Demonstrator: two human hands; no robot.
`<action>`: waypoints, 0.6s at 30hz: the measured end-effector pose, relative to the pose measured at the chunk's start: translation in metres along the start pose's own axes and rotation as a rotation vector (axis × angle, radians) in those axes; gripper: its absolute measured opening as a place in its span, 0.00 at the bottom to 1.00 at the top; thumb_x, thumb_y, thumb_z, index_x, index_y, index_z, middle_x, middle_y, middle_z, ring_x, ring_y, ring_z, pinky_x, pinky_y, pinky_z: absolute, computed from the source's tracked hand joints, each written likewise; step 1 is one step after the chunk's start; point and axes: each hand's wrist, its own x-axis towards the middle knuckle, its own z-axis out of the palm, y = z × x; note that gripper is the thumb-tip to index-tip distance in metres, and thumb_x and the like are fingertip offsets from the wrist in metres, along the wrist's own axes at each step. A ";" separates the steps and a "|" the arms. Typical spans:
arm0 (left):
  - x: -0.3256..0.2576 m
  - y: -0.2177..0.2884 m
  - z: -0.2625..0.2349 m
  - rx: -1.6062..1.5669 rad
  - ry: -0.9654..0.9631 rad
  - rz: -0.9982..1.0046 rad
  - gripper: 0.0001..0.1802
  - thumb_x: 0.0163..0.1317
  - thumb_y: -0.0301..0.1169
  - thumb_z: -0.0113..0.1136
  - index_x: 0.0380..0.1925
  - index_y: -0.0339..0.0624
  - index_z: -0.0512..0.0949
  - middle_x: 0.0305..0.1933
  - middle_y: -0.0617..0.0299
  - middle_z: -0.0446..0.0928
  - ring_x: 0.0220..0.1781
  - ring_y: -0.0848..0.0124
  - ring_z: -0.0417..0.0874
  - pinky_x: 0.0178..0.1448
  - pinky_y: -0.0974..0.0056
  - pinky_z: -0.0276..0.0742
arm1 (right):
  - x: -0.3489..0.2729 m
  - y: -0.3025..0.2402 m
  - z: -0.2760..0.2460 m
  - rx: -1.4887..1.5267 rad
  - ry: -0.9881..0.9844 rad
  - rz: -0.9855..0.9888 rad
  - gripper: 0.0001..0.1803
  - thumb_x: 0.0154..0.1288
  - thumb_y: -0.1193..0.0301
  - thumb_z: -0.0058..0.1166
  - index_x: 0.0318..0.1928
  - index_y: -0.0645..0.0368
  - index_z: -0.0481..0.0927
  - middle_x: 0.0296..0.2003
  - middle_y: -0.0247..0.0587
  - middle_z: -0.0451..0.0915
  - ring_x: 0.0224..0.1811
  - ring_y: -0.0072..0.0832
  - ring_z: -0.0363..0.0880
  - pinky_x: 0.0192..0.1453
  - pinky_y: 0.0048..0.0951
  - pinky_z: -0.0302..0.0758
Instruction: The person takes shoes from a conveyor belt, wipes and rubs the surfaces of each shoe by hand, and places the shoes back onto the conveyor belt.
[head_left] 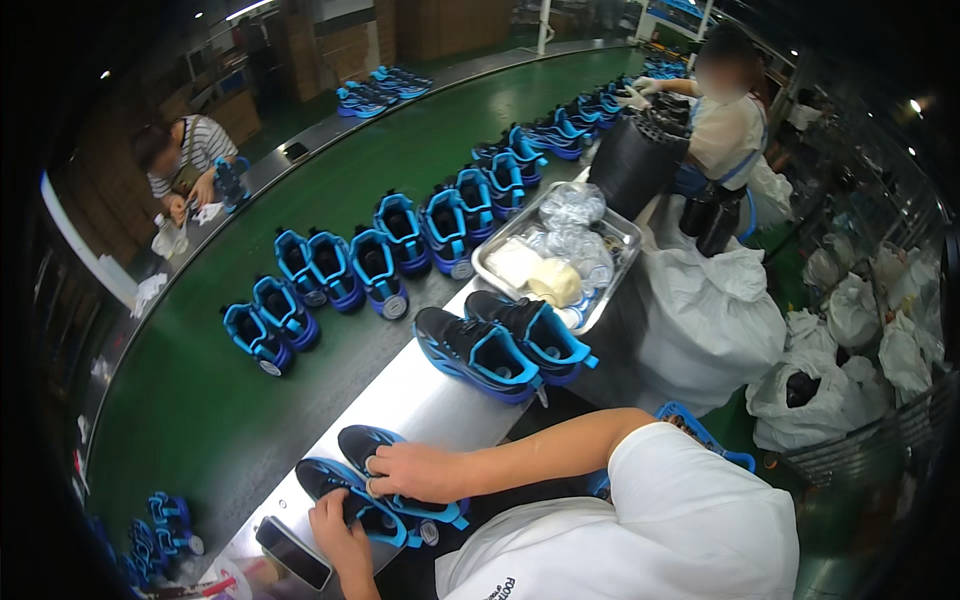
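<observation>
Two black-and-blue sneakers stand side by side on the metal bench in front of me. My left hand (342,530) has its fingers curled at the opening of the nearer sneaker (325,476). On the upper of the other sneaker (362,438) lies my right hand (412,472), its fingers bent down onto the tongue area, with pale bands on the fingertips. What the fingertips pinch inside is hidden. A second pair of the same sneakers (480,350) sits farther along the bench, toes pointing away to the left.
A dark phone (293,553) lies beside my left hand. Past the bench, a green conveyor (190,400) carries rows of sneakers (370,265). A metal tray (483,268) holds clear plastic and pale rolls. White sacks (705,320) stand at right; co-workers sit at left and far right.
</observation>
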 end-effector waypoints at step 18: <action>-0.011 -0.010 0.053 -0.082 0.128 -0.233 0.22 0.60 0.34 0.56 0.53 0.35 0.71 0.52 0.41 0.73 0.50 0.46 0.75 0.55 0.51 0.70 | -0.013 -0.032 0.029 -0.270 -0.122 0.085 0.12 0.57 0.65 0.50 0.38 0.59 0.77 0.39 0.47 0.75 0.42 0.39 0.72 0.49 0.43 0.68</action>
